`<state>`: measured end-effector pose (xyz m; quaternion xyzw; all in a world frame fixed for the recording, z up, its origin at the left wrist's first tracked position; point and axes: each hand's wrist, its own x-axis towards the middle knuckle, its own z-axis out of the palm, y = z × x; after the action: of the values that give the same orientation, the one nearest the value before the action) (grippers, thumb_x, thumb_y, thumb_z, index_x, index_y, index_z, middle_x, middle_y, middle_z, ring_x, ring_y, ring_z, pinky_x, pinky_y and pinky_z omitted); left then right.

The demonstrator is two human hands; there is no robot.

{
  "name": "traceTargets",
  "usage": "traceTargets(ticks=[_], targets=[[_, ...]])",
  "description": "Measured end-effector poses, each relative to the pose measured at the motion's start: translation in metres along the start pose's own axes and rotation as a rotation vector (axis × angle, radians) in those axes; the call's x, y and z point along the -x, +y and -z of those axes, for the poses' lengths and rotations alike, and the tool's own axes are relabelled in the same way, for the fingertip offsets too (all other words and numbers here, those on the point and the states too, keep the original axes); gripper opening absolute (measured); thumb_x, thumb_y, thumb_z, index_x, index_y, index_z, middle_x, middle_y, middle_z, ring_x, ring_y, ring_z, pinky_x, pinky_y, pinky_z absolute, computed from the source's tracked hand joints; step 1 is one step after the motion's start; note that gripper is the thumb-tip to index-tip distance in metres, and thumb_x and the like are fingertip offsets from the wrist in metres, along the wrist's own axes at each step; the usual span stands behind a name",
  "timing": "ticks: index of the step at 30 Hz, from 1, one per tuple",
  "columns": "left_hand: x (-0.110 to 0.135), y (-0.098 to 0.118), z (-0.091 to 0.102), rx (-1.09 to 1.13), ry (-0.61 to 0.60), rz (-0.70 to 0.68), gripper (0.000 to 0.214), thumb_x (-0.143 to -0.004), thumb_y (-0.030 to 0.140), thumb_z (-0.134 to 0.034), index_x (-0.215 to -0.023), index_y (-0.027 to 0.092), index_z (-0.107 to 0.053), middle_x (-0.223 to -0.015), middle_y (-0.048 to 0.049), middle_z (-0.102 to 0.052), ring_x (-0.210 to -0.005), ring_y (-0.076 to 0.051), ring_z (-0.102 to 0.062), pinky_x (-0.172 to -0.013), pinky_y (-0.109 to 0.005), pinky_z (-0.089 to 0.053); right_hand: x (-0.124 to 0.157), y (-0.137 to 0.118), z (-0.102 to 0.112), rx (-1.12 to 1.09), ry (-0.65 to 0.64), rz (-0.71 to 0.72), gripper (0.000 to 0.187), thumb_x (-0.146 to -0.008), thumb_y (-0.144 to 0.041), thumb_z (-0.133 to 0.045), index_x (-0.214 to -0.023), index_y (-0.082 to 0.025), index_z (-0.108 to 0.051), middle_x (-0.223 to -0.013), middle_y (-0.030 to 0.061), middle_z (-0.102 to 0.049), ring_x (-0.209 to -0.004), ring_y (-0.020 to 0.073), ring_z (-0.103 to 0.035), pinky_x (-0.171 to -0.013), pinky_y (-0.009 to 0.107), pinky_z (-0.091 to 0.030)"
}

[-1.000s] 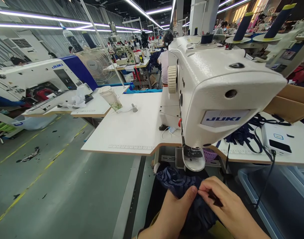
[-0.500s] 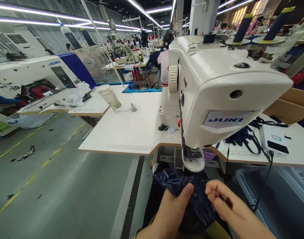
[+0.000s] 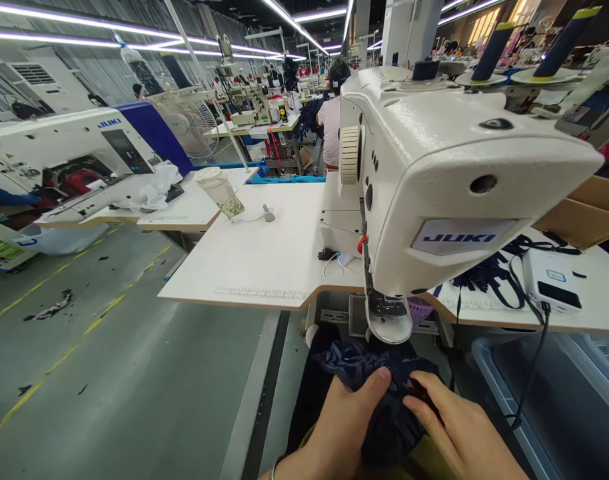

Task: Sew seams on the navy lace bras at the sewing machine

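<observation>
A bunched navy fabric piece, gathered and shiny, lies over my lap in front of the sewing machine. My left hand is closed on it, the thumb pressed on top near its middle. My right hand is at the fabric's right side, thumb and forefinger bent towards each other with something dark between them; whether that is cloth or a small tool I cannot make out. The machine's rounded metal arm end is just beyond the fabric, apart from both hands.
A white table bears a tilted cup. Navy straps and a white device with a hanging cable lie to the right. Below stands a blue plastic bin. Another machine is at left; a person sits ahead.
My right hand has moved slightly left and down over the fabric, its thumb and forefinger further apart. The fabric's right part has shifted; my left hand keeps its grip.
</observation>
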<state>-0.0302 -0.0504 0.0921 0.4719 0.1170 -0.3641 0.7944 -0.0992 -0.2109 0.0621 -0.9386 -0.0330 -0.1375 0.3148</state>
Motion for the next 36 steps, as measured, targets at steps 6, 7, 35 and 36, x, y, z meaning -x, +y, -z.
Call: traceTargets(ticks=[6, 7, 35, 36], targets=[[0.002, -0.001, 0.000, -0.010, -0.011, -0.004, 0.062, -0.074, 0.038, -0.078, -0.127, 0.014, -0.057, -0.114, -0.0139, -0.068, -0.108, -0.030, -0.062, -0.100, -0.043, -0.046, -0.003, -0.001, -0.005, 0.126, 0.067, 0.099, 0.023, -0.099, -0.036, -0.037, -0.108, -0.021, -0.053, -0.095, 0.0055, -0.072, -0.078, 0.0192, -0.072, -0.058, 0.022, -0.057], [0.002, -0.001, 0.000, -0.012, -0.011, -0.007, 0.062, -0.074, 0.038, -0.078, -0.127, 0.015, -0.057, -0.115, -0.0137, -0.067, -0.109, -0.030, -0.062, -0.100, -0.042, -0.045, -0.004, -0.002, -0.004, 0.143, 0.076, 0.115, 0.023, -0.099, -0.035, -0.036, -0.108, -0.021, -0.053, -0.094, 0.0056, -0.072, -0.077, 0.0191, -0.072, -0.057, 0.022, -0.056], [-0.009, -0.018, 0.010, -0.082, 0.055, -0.035, 0.059, -0.066, 0.046, -0.081, -0.114, 0.014, -0.066, -0.110, -0.0133, -0.070, -0.107, -0.032, -0.063, -0.099, -0.044, -0.047, -0.013, 0.000, -0.004, -0.398, -0.297, -0.462, 0.031, -0.090, -0.052, -0.044, -0.082, -0.023, -0.050, -0.068, -0.0040, -0.044, -0.061, 0.0126, -0.045, -0.056, 0.022, -0.038], [-0.010, -0.020, 0.011, -0.072, 0.061, -0.041, 0.058, -0.066, 0.045, -0.081, -0.113, 0.014, -0.067, -0.110, -0.0133, -0.070, -0.107, -0.032, -0.063, -0.099, -0.044, -0.047, -0.014, -0.002, -0.003, -0.429, -0.303, -0.472, 0.033, -0.091, -0.052, -0.042, -0.079, -0.022, -0.048, -0.068, -0.0041, -0.041, -0.063, 0.0125, -0.044, -0.057, 0.022, -0.037]])
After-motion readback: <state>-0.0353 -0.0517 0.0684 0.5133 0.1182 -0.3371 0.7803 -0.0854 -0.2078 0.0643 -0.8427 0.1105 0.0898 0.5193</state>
